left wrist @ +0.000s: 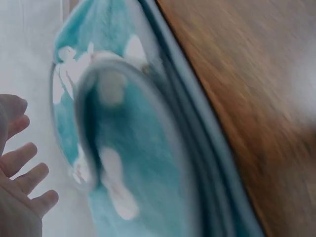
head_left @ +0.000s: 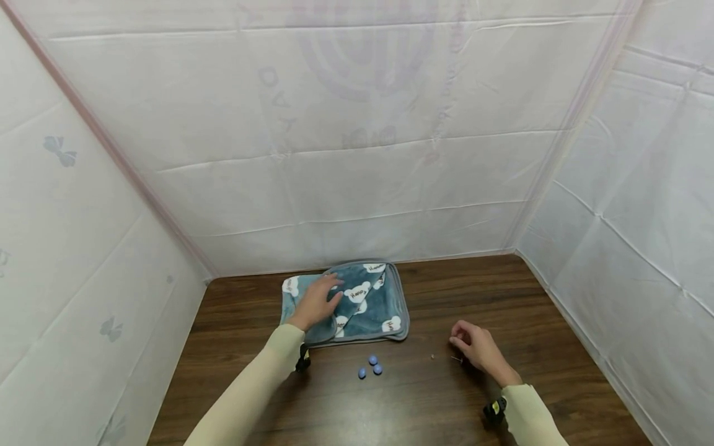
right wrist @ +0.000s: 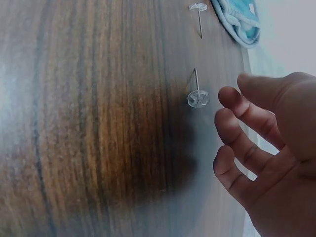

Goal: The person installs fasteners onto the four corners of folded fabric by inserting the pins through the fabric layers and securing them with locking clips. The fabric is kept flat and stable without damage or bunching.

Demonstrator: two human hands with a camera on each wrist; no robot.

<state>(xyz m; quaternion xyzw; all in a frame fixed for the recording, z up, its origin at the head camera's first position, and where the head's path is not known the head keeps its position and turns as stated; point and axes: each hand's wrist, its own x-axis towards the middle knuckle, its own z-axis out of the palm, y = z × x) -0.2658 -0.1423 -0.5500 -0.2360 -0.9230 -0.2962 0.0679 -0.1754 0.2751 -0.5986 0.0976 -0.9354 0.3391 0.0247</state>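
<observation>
A folded teal blanket (head_left: 372, 314) with white bear shapes and grey edging lies at the back of the table. Over its left part is my left hand (head_left: 317, 303), fingers spread and relaxed; in the left wrist view they hold nothing. My right hand (right wrist: 269, 143) hovers with loosely bent fingers beside a pin with a clear round head (right wrist: 198, 99), apart from it. A second clear-headed pin (right wrist: 198, 7) lies farther off, toward the blanket. Between the hands, nearer the front, sit three small blue-purple pieces (head_left: 373, 359).
The dark wooden table (head_left: 435, 409) meets a white sheet wall (head_left: 357, 186) just behind the blanket. More white sheeting (head_left: 625, 248) stands along the right side, and another sheet (head_left: 72, 279) along the left.
</observation>
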